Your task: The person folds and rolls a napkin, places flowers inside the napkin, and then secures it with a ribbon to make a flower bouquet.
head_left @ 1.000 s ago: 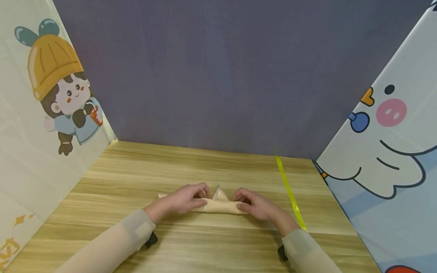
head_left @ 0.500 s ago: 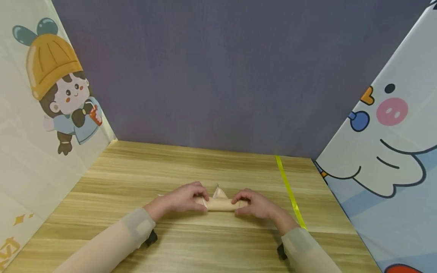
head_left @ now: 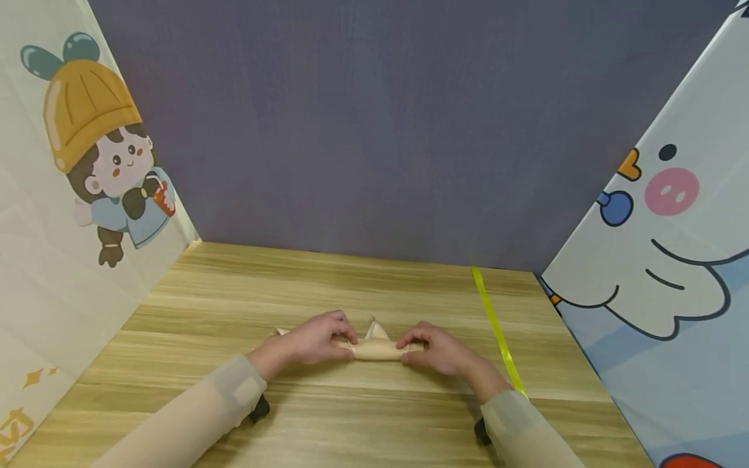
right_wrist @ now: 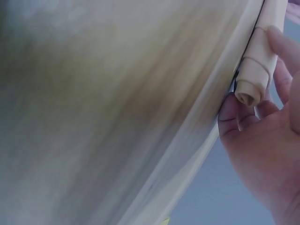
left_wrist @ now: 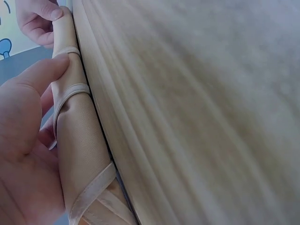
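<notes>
A beige cloth (head_left: 379, 350) with pale edging lies rolled into a narrow tube across the wooden table. Beyond the roll, a small triangular flap (head_left: 376, 330) of the same cloth points away from me. My left hand (head_left: 318, 338) grips the roll left of its middle, thumb on the near side and fingers over the far side. On the other side, my right hand (head_left: 435, 349) holds it near its right end the same way. In the right wrist view the coiled end (right_wrist: 248, 93) shows beside the fingers. Bands of pale edging (left_wrist: 93, 190) cross the roll in the left wrist view.
The wood-grain table (head_left: 263, 273) runs back to a dark grey panel (head_left: 351, 130). A yellow strip (head_left: 497, 328) lies along the table at right. Printed cartoon panels stand at the left (head_left: 35, 214) and the right (head_left: 702, 273).
Both hands have shifted their grip slightly, fingertips coming over the top of the roll and thumbs dropping to its near side. The cloth's left end has drawn in a little.
</notes>
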Demonstrator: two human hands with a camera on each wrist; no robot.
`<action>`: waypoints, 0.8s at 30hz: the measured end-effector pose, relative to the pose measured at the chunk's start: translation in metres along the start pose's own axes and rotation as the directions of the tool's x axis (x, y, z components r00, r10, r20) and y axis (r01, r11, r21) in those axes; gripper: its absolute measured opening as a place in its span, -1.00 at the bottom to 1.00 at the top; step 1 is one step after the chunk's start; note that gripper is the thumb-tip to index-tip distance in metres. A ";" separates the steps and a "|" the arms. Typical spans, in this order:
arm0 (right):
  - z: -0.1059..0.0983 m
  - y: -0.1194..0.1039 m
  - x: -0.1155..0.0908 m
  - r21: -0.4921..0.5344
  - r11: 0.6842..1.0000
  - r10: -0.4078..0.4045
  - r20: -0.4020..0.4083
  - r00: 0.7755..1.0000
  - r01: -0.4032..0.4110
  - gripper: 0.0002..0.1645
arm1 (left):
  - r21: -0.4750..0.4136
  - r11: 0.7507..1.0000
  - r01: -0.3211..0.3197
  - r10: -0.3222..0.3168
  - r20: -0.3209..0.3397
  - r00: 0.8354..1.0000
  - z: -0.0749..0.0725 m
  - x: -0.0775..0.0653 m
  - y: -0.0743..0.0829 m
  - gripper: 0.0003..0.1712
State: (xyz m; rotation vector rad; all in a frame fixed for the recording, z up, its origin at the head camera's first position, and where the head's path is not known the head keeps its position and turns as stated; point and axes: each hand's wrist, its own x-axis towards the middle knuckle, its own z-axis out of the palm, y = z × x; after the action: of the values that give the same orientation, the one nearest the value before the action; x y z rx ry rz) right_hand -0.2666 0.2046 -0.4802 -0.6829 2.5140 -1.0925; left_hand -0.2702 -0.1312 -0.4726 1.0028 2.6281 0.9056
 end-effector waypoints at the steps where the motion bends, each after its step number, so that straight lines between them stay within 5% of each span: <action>1: 0.000 0.000 0.000 -0.001 1.000 -0.001 -0.001 1.000 0.001 -0.77 | 0.007 1.000 -0.006 0.006 -0.003 1.000 0.000 0.000 0.000 -0.80; 12: 0.000 0.000 -0.001 -0.005 1.000 0.017 0.007 1.000 -0.017 -0.77 | 0.091 0.994 -0.062 0.063 -0.015 0.998 -0.001 -0.002 -0.004 -0.74; 17: 0.000 0.001 -0.001 -0.002 0.999 0.044 0.015 0.999 -0.044 -0.76 | 0.071 0.996 -0.059 0.060 -0.015 0.998 -0.001 -0.002 -0.004 -0.72; 24: -0.001 0.003 -0.001 -0.079 0.997 -0.021 -0.003 1.000 0.021 -0.76 | -0.002 1.000 -0.003 0.003 -0.010 1.000 -0.001 -0.001 -0.002 -0.72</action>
State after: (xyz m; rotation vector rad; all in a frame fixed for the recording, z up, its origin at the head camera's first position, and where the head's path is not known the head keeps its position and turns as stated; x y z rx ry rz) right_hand -0.2673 0.2069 -0.4815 -0.7307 2.5706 -1.0066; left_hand -0.2707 -0.1338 -0.4732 1.0042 2.6345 0.9158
